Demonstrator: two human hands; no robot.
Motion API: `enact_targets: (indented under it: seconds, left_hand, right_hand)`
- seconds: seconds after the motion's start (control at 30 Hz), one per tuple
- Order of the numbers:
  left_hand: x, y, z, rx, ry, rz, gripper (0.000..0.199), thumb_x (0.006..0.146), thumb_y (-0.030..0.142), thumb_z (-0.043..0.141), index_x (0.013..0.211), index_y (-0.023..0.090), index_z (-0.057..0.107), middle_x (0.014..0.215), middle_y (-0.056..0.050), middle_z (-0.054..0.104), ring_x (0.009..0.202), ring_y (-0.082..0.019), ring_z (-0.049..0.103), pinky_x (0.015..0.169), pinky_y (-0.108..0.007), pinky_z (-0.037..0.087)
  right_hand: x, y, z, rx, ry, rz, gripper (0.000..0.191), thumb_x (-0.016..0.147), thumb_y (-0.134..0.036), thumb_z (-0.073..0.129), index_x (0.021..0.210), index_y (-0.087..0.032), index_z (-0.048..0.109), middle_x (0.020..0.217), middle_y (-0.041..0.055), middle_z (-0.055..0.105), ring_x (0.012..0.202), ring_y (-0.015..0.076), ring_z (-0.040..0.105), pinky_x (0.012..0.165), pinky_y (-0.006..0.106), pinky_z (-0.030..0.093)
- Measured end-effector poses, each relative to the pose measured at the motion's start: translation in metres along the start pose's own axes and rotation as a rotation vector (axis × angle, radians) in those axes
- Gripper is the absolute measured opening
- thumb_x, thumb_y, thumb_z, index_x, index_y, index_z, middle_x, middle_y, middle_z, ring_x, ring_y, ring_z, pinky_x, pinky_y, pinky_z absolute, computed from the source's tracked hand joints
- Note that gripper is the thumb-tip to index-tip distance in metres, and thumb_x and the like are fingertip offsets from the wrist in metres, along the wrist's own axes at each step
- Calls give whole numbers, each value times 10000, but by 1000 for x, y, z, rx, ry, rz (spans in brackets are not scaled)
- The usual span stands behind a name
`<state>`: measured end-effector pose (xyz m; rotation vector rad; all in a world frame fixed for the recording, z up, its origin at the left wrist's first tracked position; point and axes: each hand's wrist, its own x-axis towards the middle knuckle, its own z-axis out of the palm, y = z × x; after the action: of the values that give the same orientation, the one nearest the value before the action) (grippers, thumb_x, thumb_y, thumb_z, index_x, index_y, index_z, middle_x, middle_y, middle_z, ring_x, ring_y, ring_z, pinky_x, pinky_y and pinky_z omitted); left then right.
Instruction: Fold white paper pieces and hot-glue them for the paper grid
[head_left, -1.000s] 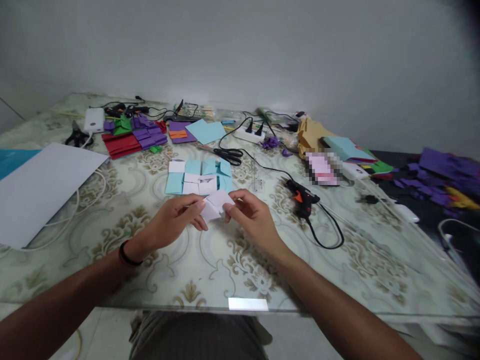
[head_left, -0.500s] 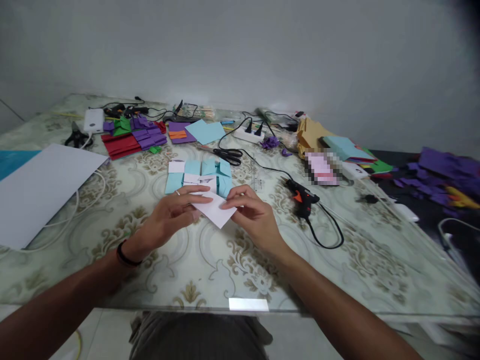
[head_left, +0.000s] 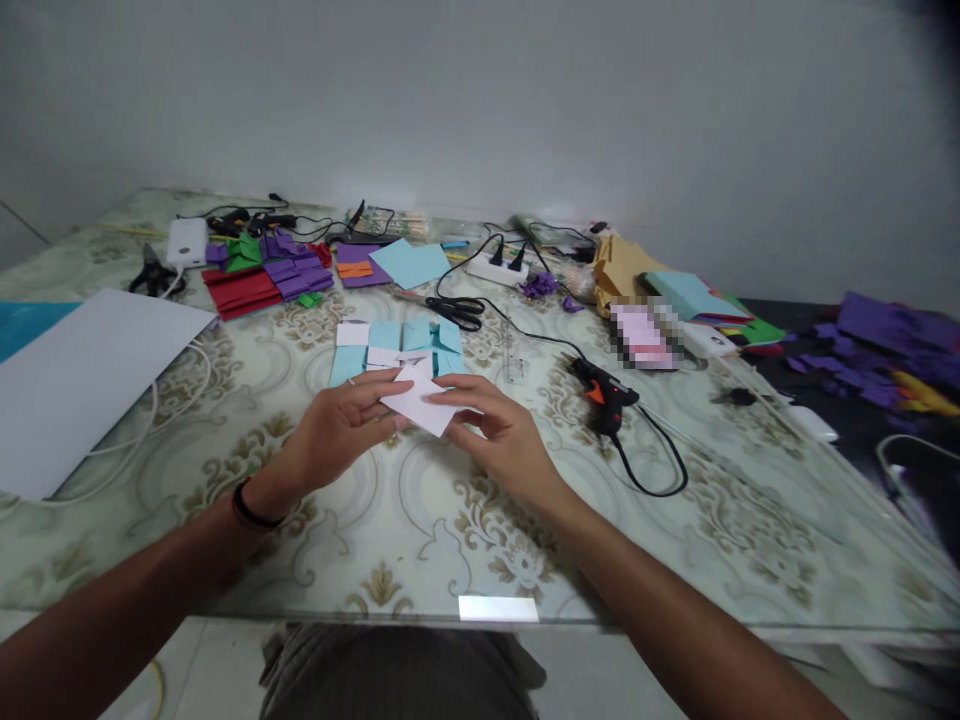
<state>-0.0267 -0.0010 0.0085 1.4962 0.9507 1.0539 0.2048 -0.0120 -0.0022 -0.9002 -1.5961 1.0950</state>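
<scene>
Over the desk (head_left: 360, 560), near the blue-and-white paper pieces (head_left: 386, 334), my left hand (head_left: 334, 425) and right hand (head_left: 501, 425) pinch opposite sides of the white paper (head_left: 425, 402); I seem to be adjusting it, so the next move wants light, even pressure.

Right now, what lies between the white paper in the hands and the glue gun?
The right hand, holding the paper, then a stretch of patterned tabletop up to the glue gun. The head view shows this.
</scene>
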Motion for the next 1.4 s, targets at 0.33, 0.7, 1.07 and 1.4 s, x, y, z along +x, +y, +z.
enact_targets:
  seconds: [0.33, 0.7, 1.07, 1.4]
  left_hand:
    - [-3, 0, 1, 52, 61, 71, 304, 842, 345, 833, 1122, 227, 827, 1318, -100, 748, 1282, -265, 678, 1053, -371, 605]
    - [-9, 19, 1, 407, 124, 259, 190, 883, 352, 815, 1029, 234, 846, 1056, -53, 848, 966, -219, 795, 882, -309, 635]
    - [-12, 20, 2, 360, 184, 244, 98, 897, 306, 788, 917, 227, 843, 951, -25, 858, 867, -193, 812, 804, -260, 648]
    - [-15, 18, 5, 320, 191, 264, 122, 893, 246, 783, 1002, 201, 813, 904, -29, 855, 764, -155, 805, 678, -189, 622]
  right_hand:
    - [1, -4, -2, 45, -26, 32, 208, 859, -305, 832, 1062, -347, 847, 1110, 53, 763, 1061, 226, 682, 957, 406, 541]
    - [1, -10, -3, 83, 8, 71, 153, 873, -472, 812, 988, -383, 860, 1077, 34, 803, 1059, 240, 704, 1016, 463, 525]
    - [1, -9, 0, 138, 152, 115, 61, 818, -334, 847, 818, -273, 841, 843, 23, 775, 797, 185, 671, 758, 332, 518]
    - [2, -8, 2, 206, 173, 135, 63, 812, -302, 838, 790, -248, 814, 879, 17, 782, 764, 159, 659, 739, 295, 519]
